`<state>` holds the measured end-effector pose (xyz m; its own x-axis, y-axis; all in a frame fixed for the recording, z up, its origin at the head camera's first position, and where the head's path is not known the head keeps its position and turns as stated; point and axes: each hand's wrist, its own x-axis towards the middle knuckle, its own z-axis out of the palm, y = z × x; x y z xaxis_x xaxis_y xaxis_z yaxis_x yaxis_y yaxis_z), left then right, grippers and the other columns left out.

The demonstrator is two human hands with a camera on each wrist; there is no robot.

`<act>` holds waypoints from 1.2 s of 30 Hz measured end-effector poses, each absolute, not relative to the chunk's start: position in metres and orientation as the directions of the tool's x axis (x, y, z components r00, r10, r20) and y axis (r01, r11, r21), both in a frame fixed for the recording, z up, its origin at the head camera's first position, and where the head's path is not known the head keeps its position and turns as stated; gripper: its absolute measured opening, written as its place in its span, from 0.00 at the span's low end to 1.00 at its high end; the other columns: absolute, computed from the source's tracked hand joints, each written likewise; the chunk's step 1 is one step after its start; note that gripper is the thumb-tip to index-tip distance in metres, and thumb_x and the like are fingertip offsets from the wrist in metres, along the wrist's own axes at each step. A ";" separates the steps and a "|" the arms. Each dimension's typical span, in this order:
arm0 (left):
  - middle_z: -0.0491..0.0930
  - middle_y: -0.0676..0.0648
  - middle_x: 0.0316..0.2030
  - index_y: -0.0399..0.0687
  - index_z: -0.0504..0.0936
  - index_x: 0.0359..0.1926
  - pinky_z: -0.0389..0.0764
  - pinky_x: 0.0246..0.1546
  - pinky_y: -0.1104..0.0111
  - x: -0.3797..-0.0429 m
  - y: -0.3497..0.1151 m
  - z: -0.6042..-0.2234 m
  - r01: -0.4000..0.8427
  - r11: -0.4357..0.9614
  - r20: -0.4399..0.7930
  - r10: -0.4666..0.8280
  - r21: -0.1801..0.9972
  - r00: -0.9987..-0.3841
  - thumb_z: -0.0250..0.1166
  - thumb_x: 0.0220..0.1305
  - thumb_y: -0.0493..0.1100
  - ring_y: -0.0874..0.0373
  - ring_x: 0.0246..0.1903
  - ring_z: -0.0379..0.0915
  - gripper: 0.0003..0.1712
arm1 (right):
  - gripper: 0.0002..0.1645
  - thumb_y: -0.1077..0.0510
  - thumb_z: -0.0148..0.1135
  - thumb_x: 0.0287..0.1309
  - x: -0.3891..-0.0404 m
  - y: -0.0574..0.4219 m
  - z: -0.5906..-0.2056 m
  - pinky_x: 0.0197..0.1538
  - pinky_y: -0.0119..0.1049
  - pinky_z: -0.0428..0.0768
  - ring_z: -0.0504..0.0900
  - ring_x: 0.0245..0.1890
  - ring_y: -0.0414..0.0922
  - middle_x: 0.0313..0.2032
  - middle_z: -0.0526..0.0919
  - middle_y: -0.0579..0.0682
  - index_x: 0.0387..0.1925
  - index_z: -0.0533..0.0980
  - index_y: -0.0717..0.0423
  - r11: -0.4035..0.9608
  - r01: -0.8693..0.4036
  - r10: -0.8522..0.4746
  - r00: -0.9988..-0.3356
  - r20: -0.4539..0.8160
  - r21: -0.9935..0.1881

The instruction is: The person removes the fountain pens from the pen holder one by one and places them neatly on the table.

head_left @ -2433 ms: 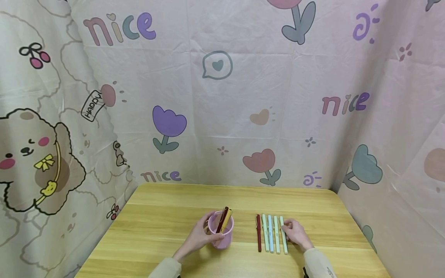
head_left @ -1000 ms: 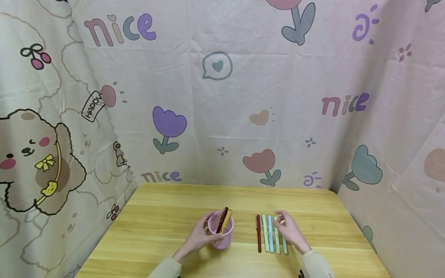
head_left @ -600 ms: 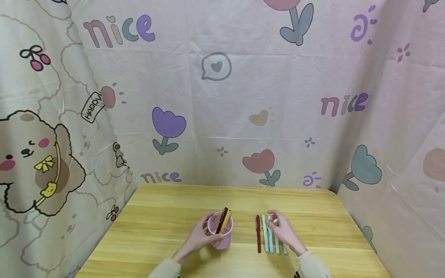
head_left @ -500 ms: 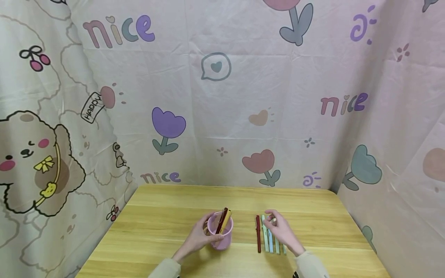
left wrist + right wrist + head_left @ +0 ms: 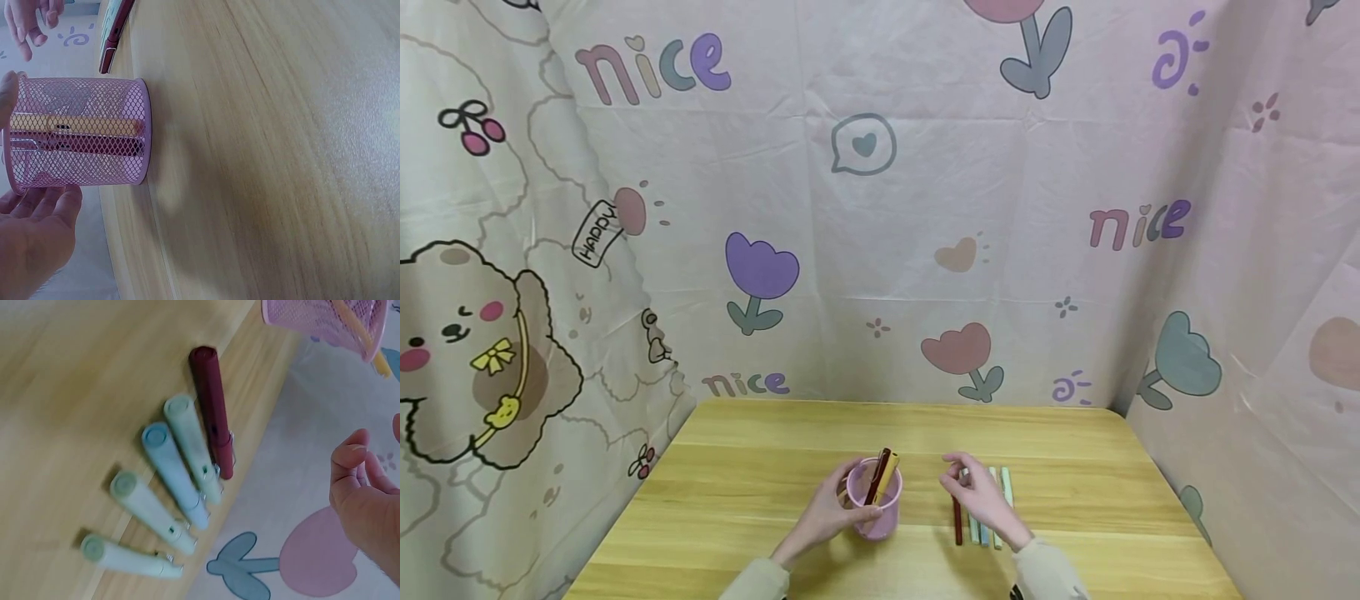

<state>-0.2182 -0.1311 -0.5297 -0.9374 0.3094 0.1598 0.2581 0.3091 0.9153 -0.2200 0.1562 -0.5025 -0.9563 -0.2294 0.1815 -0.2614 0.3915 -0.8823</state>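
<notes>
My left hand [image 5: 829,507] holds a pink mesh pen cup [image 5: 884,525] by its sides near the rim. Inside the cup lean a dark red pen [image 5: 877,475] and a yellow pen [image 5: 890,477]. My right hand [image 5: 987,498], its fingers loosely bent around nothing, hovers over the row of pens and hides their upper parts in the head view. The right wrist view shows the row on the table: a dark red pen [image 5: 211,400], a light green pen [image 5: 189,437], a light blue pen [image 5: 170,465] and two pale green pens [image 5: 147,506].
The wooden table [image 5: 760,450] reaches back to a printed curtain [image 5: 872,250], which also hangs along both sides. Between the cup and the row of pens lies a strip of bare wood.
My right hand has lifted off the rightmost pale green pen and moved left across the row, to above the dark red pen. My left hand and the cup have stayed in place.
</notes>
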 end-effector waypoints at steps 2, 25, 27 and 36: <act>0.66 0.27 0.68 0.32 0.59 0.73 0.70 0.69 0.41 -0.218 -0.131 -0.530 0.259 0.311 0.160 0.310 0.914 -0.937 0.79 0.51 0.41 0.28 0.68 0.64 0.54 | 0.23 0.60 0.61 0.68 -0.221 0.151 -0.503 0.31 0.23 0.76 0.74 0.30 0.34 0.40 0.79 0.56 0.58 0.72 0.70 0.397 -0.268 -0.242 -0.953 0.182 -0.878; 0.67 0.27 0.68 0.31 0.58 0.73 0.72 0.69 0.42 -0.218 -0.132 -0.530 0.252 0.288 0.155 0.320 0.924 -0.935 0.78 0.53 0.41 0.29 0.67 0.65 0.53 | 0.26 0.53 0.63 0.66 -0.234 0.105 -0.503 0.34 0.27 0.81 0.80 0.36 0.45 0.45 0.80 0.59 0.59 0.73 0.66 0.422 -0.321 -0.335 -0.924 0.183 -0.848; 0.67 0.26 0.68 0.31 0.58 0.73 0.72 0.68 0.42 -0.218 -0.132 -0.530 0.250 0.286 0.154 0.320 0.925 -0.935 0.78 0.53 0.41 0.29 0.67 0.66 0.53 | 0.27 0.53 0.63 0.66 -0.235 0.102 -0.503 0.34 0.27 0.81 0.81 0.37 0.47 0.45 0.80 0.60 0.60 0.73 0.67 0.434 -0.331 -0.345 -0.920 0.184 -0.838; 0.67 0.27 0.68 0.30 0.58 0.73 0.71 0.69 0.42 -0.220 -0.132 -0.531 0.259 0.300 0.160 0.317 0.918 -0.935 0.78 0.52 0.42 0.30 0.67 0.66 0.54 | 0.31 0.54 0.64 0.66 -0.240 0.095 -0.507 0.34 0.28 0.82 0.82 0.38 0.47 0.47 0.80 0.62 0.62 0.72 0.70 0.450 -0.337 -0.355 -0.917 0.181 -0.827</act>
